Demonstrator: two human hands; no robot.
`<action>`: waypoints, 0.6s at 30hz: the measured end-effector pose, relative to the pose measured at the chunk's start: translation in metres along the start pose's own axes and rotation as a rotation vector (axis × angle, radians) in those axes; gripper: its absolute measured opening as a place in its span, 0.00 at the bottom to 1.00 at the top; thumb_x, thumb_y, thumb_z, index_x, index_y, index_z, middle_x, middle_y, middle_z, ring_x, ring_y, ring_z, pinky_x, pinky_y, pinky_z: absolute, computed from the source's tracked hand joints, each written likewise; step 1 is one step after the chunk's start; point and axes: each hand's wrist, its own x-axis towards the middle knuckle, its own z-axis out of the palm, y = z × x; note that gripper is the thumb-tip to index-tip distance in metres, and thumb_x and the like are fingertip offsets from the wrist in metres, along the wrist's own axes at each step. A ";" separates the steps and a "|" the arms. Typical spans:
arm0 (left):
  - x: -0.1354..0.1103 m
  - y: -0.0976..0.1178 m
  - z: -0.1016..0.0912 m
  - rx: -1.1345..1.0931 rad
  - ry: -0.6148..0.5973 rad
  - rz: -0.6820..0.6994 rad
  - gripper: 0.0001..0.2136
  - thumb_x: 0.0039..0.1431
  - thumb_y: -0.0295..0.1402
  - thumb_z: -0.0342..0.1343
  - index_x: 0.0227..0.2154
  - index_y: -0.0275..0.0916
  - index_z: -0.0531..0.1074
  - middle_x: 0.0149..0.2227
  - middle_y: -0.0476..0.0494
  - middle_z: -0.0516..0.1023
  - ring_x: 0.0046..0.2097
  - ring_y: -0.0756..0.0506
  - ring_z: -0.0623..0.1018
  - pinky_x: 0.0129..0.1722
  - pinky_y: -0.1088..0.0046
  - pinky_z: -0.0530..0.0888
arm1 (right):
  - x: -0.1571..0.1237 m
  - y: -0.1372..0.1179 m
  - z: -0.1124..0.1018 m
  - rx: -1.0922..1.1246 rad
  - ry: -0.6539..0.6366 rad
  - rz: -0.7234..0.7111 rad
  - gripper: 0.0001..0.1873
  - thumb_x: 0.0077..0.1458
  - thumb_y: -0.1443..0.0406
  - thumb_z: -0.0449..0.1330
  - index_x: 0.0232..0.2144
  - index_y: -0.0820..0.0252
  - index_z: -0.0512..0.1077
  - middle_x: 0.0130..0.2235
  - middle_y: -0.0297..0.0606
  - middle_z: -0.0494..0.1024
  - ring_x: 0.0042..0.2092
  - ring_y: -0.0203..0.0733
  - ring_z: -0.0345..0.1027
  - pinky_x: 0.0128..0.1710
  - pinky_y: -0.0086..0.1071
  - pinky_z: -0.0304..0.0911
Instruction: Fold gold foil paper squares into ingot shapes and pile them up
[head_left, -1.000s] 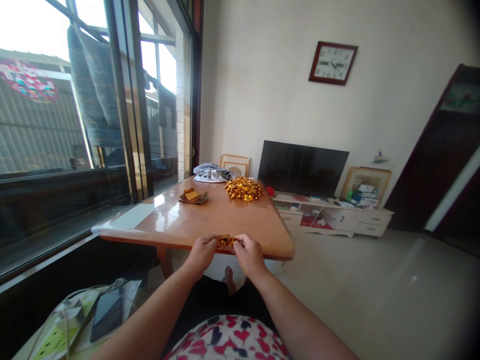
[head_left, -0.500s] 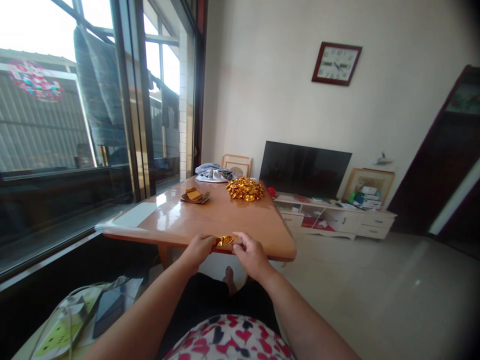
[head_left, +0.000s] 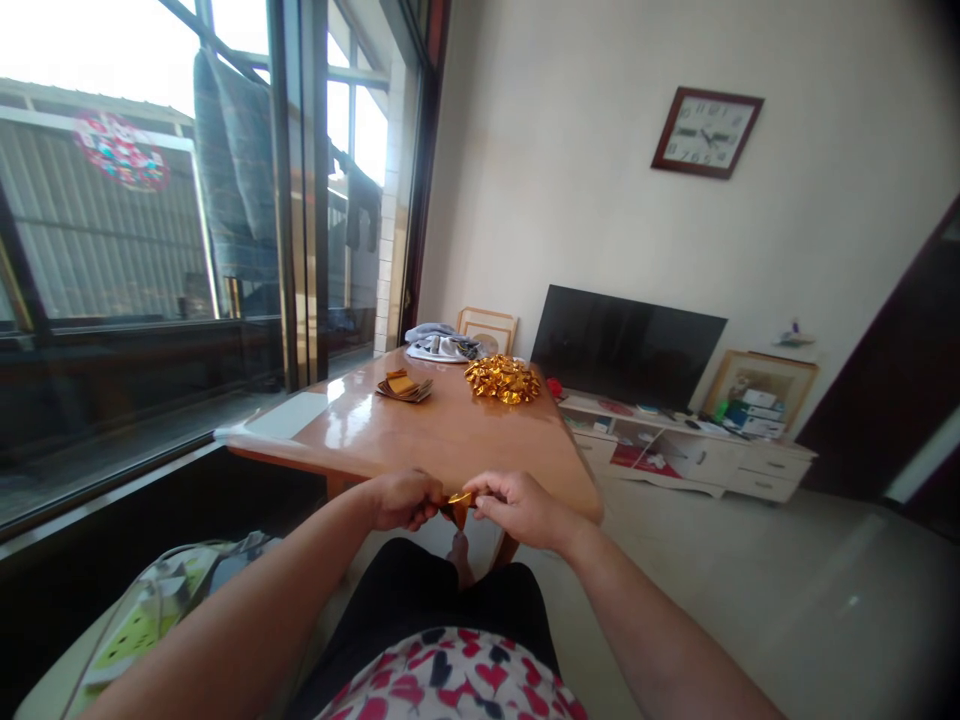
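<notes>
A partly folded piece of gold foil paper is held between my two hands, just off the table's near edge. My left hand pinches its left end, the fingers curled inward. At its right end, my right hand grips it between thumb and fingers. Farther back on the wooden table lies a heap of shiny folded gold foil pieces. To the left of that heap sits a small stack of flat gold and brown paper sheets.
Folded clothes lie at the table's far end. A television stands on a white cabinet against the wall. At lower left, a green power strip with cables rests on a pale surface. Large windows run along the left.
The gold foil piece has turned from lying flat across to a shape pointing downward. My left hand has curled and rotated around its end. The camera view has shifted a little left.
</notes>
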 end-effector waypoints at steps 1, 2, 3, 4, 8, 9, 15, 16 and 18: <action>0.000 0.000 0.000 -0.004 -0.017 -0.009 0.05 0.39 0.33 0.53 0.17 0.37 0.69 0.17 0.49 0.67 0.18 0.52 0.60 0.18 0.73 0.55 | 0.000 -0.003 -0.002 -0.005 -0.012 0.003 0.16 0.59 0.66 0.55 0.46 0.57 0.78 0.37 0.35 0.83 0.37 0.41 0.77 0.36 0.29 0.69; 0.000 0.001 0.000 -0.007 -0.033 -0.018 0.05 0.39 0.33 0.53 0.17 0.38 0.69 0.17 0.49 0.66 0.17 0.52 0.60 0.18 0.73 0.55 | 0.000 -0.006 -0.003 -0.015 -0.024 -0.002 0.15 0.59 0.65 0.56 0.45 0.57 0.79 0.37 0.35 0.83 0.37 0.41 0.77 0.36 0.29 0.69; 0.000 0.001 -0.001 -0.009 -0.046 -0.026 0.05 0.39 0.33 0.53 0.16 0.38 0.69 0.17 0.49 0.66 0.17 0.51 0.60 0.18 0.73 0.56 | 0.000 -0.009 -0.005 -0.031 -0.034 -0.015 0.15 0.58 0.65 0.56 0.45 0.57 0.79 0.36 0.35 0.83 0.37 0.41 0.76 0.36 0.29 0.68; -0.001 0.002 -0.001 -0.008 -0.057 -0.032 0.04 0.39 0.33 0.53 0.16 0.38 0.69 0.16 0.49 0.66 0.17 0.51 0.60 0.18 0.73 0.56 | 0.000 -0.012 -0.006 -0.054 -0.044 -0.035 0.14 0.58 0.65 0.57 0.44 0.57 0.79 0.36 0.34 0.83 0.37 0.41 0.76 0.36 0.28 0.68; -0.003 0.006 -0.001 0.009 -0.091 -0.043 0.04 0.38 0.31 0.52 0.14 0.38 0.68 0.16 0.49 0.65 0.17 0.51 0.60 0.18 0.73 0.55 | -0.001 -0.023 -0.010 -0.190 -0.060 -0.144 0.12 0.58 0.67 0.58 0.40 0.57 0.81 0.35 0.32 0.82 0.35 0.38 0.74 0.35 0.26 0.64; -0.003 0.007 -0.001 0.015 -0.095 -0.042 0.04 0.38 0.31 0.52 0.14 0.38 0.68 0.16 0.49 0.65 0.17 0.51 0.60 0.18 0.73 0.55 | -0.001 -0.025 -0.011 -0.228 -0.059 -0.166 0.12 0.58 0.67 0.57 0.40 0.56 0.80 0.35 0.32 0.82 0.34 0.37 0.73 0.35 0.26 0.64; -0.009 0.014 0.001 0.053 -0.097 -0.039 0.04 0.39 0.30 0.53 0.15 0.37 0.69 0.15 0.49 0.66 0.17 0.52 0.60 0.18 0.74 0.56 | -0.008 -0.027 -0.007 -0.431 -0.036 -0.242 0.11 0.61 0.67 0.57 0.40 0.55 0.80 0.38 0.35 0.83 0.38 0.40 0.75 0.39 0.28 0.64; -0.010 0.015 0.001 0.061 -0.093 -0.036 0.04 0.39 0.30 0.53 0.15 0.37 0.69 0.16 0.49 0.67 0.17 0.51 0.60 0.18 0.74 0.56 | -0.009 -0.026 -0.005 -0.463 -0.030 -0.258 0.11 0.62 0.67 0.56 0.41 0.55 0.79 0.39 0.35 0.82 0.39 0.40 0.75 0.40 0.28 0.65; -0.014 0.018 0.001 0.079 -0.081 -0.026 0.04 0.39 0.30 0.54 0.17 0.36 0.71 0.16 0.48 0.68 0.18 0.51 0.61 0.19 0.74 0.56 | -0.013 -0.024 -0.002 -0.527 -0.016 -0.304 0.11 0.64 0.66 0.56 0.42 0.55 0.78 0.39 0.37 0.82 0.40 0.41 0.75 0.41 0.30 0.65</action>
